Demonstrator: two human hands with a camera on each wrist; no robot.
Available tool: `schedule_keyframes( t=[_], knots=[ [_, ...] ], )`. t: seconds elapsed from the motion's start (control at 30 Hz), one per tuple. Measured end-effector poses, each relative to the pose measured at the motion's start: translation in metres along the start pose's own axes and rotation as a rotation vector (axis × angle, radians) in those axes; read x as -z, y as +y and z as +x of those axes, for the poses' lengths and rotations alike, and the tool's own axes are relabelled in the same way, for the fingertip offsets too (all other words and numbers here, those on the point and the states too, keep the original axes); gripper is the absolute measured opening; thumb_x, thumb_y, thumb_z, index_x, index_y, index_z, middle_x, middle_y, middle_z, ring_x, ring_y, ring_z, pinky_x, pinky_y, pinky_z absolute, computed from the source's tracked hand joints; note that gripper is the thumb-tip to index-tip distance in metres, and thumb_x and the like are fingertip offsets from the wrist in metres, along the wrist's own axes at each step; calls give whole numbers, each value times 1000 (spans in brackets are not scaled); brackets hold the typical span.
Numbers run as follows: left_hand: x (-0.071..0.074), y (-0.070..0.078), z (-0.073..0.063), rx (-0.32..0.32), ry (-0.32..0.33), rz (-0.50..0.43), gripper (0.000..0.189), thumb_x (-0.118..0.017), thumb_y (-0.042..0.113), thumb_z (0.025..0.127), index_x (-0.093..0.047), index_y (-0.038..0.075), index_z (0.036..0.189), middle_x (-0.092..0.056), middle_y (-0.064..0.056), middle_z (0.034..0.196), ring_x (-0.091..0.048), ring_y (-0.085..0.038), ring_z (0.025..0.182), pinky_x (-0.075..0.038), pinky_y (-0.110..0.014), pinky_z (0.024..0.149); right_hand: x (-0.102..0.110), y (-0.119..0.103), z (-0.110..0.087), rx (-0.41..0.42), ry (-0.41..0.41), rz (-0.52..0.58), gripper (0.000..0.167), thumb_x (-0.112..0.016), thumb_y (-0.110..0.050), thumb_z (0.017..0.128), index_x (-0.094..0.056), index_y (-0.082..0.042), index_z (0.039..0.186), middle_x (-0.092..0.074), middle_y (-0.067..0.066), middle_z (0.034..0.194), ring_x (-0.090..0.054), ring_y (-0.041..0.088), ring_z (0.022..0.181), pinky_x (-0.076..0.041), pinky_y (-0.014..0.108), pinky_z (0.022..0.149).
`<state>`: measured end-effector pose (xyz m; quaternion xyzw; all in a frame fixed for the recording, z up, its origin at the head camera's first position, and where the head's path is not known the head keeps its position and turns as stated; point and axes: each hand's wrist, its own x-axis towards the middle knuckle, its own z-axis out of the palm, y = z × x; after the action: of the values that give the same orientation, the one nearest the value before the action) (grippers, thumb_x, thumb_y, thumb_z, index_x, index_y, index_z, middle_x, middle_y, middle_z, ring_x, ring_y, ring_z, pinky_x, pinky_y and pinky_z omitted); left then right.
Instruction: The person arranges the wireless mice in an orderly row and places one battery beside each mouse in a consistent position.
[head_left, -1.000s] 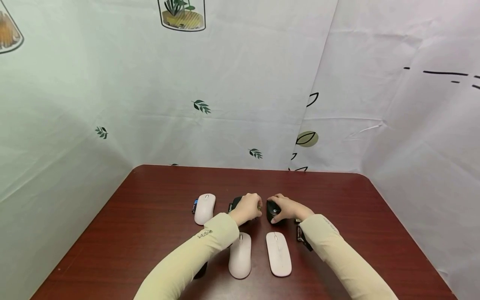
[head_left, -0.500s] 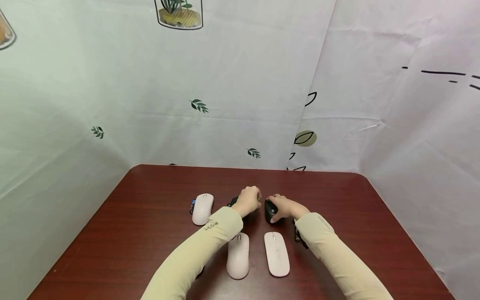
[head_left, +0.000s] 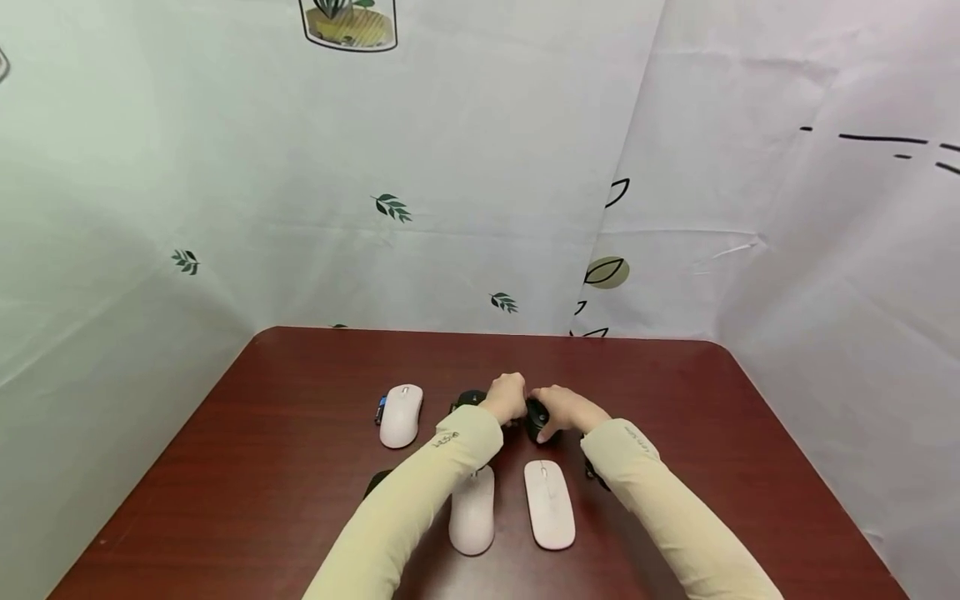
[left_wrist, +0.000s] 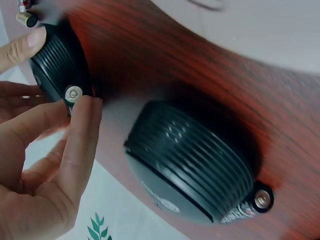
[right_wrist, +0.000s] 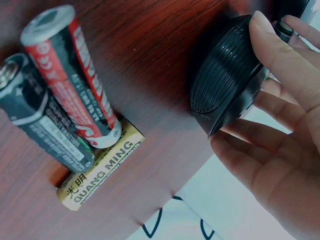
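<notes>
My right hand grips a black mouse with ribbed sides, thumb on one side and fingers on the other. Close beside it, my left hand pinches a small battery, whose round metal end faces the left wrist camera. The battery lies right against the held mouse in that view; its far end is hidden. Nearest to the left hand otherwise is a second black mouse on the table, with a battery next to it.
White mice stand at the back left and in front, one partly under the left sleeve, another to its right. A dark object shows behind that sleeve. Beside the right wrist lie a red-black battery, a dark one and a gold one.
My left hand has moved right, closing the gap to the mouse in my right hand. The right hand keeps its grip. The head view has shifted slightly.
</notes>
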<state>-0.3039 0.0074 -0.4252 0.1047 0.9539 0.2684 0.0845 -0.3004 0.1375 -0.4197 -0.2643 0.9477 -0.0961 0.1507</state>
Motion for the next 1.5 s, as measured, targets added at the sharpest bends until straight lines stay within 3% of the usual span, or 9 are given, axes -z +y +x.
schedule_keyframes(
  t=[0.13, 0.4, 0.53, 0.7, 0.97, 1.23, 1.5],
  knots=[
    [-2, 2, 2, 25, -2, 43, 5, -65, 1, 83, -68, 0, 78, -61, -10, 62, -50, -16, 40, -39, -22, 39, 3, -5, 1, -25, -2, 4, 57, -84, -10, 67, -58, 1, 117, -63, 14, 106, -59, 27, 96, -49, 40, 83],
    [-8, 1, 6, 112, -30, 57, 12, -65, 3, 84, -69, -1, 95, -69, -19, 89, -57, -22, 44, -42, -25, 38, 4, -12, 5, -38, -19, -10, 55, -86, -12, 65, -61, 0, 113, -64, 14, 104, -60, 30, 97, -49, 42, 86],
    [-9, 1, 8, 120, -36, 40, 13, -67, 3, 83, -69, -1, 96, -69, -18, 85, -53, -18, 39, -40, -24, 36, 5, -14, 5, -52, -23, -11, 56, -85, -12, 66, -60, -1, 115, -64, 14, 106, -59, 30, 99, -48, 42, 87],
    [-8, 2, 8, 109, -51, 38, 18, -71, -2, 76, -69, -2, 94, -67, -17, 77, -50, -15, 37, -39, -23, 36, 6, -14, 3, -68, -18, -3, 47, -85, -11, 66, -61, -3, 106, -64, 13, 99, -59, 27, 90, -49, 41, 81],
    [-8, 3, 8, 125, -62, 24, 22, -72, -5, 73, -68, -3, 94, -67, -18, 80, -54, -15, 41, -41, -21, 38, 4, -11, 3, -58, -14, 9, 51, -85, -9, 66, -60, -3, 111, -64, 12, 99, -60, 26, 89, -49, 40, 80],
    [-6, 4, 4, 107, -101, -3, 19, -70, -3, 76, -66, -2, 94, -64, -14, 72, -57, -17, 44, -40, -22, 38, 4, -6, 0, -48, -5, -7, 55, -85, -11, 66, -60, -2, 114, -64, 13, 102, -61, 26, 92, -50, 39, 81],
    [-2, 5, -4, 94, -94, -30, 16, -58, -3, 85, -66, -4, 98, -67, -19, 84, -69, -27, 59, -43, -22, 40, 2, -7, -1, -36, -12, -14, 61, -84, -12, 69, -55, 3, 120, -63, 17, 106, -60, 30, 97, -49, 42, 84]
  ],
)
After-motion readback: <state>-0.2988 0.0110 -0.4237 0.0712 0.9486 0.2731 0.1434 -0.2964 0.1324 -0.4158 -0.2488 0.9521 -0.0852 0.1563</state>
